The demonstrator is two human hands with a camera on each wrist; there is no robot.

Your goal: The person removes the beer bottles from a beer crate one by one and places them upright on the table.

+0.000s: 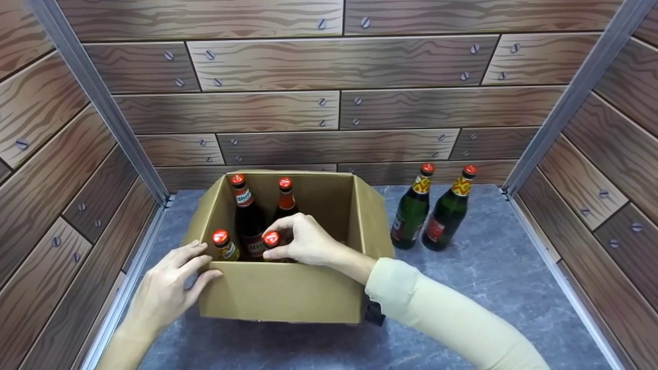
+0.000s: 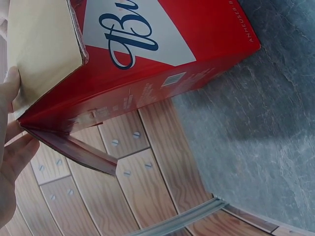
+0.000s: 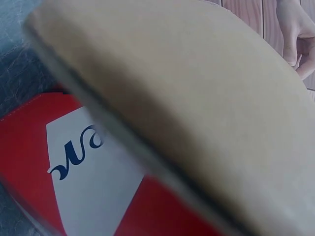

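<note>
An open cardboard box (image 1: 280, 293), tan inside and red with white-and-blue lettering outside, stands on the grey surface. My right hand (image 1: 308, 240) reaches over its front flap and pinches a red-capped bottle (image 1: 271, 238) near the top; the bottle's lower part is hidden. My left hand (image 1: 167, 280) grips the box's front left corner, its thumb on the front flap (image 2: 42, 54). Left of the pinched bottle is a bottle with a yellow neck label (image 1: 226, 249). Behind them stand two dark bottles with red neck labels, one at the left (image 1: 247, 213) and another beside it (image 1: 286, 200).
Right of the box, two green bottles with yellow-and-red neck labels stand upright, one nearer the box (image 1: 410, 218) and one farther right (image 1: 446, 221). Wood-patterned walls (image 1: 334, 110) enclose the grey surface (image 1: 462, 288). A small black object (image 1: 375, 313) lies by the box's front right corner.
</note>
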